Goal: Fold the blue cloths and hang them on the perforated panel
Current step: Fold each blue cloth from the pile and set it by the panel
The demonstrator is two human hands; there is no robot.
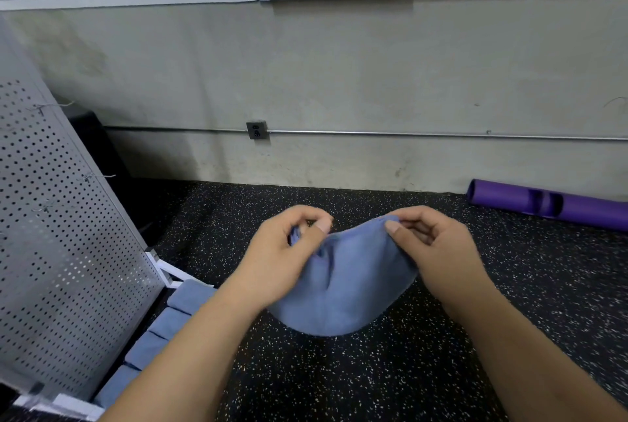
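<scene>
The blue cloth (343, 289) hangs in the air in front of the person, above the speckled floor (373, 381) and touching nothing but the two hands. It sags in a rounded pouch below its top edge, which suggests the edge is being held up so that the weight of the fabric pulls the layers straight. It looks doubled over, though how many folds it has cannot be told.

The left grip (282, 258) pinches one end of that top edge between thumb and curled fingers, with some fabric bunched inside. The right grip (438, 251) pinches the other end the same way, thumb on the near face. The two are close together, probably to bring corners together for the next fold.

To the left, near the person, the perforated panel (61, 234) leans back on its white frame, with thin wire hooks (98, 177) sticking out of it; none visible carries a cloth. A row of folded cloths (170, 323) lies on the floor along the panel's foot, likely set there within reach for hanging.

Well apart, by the wall on the right, lies a purple roller (550, 204).
</scene>
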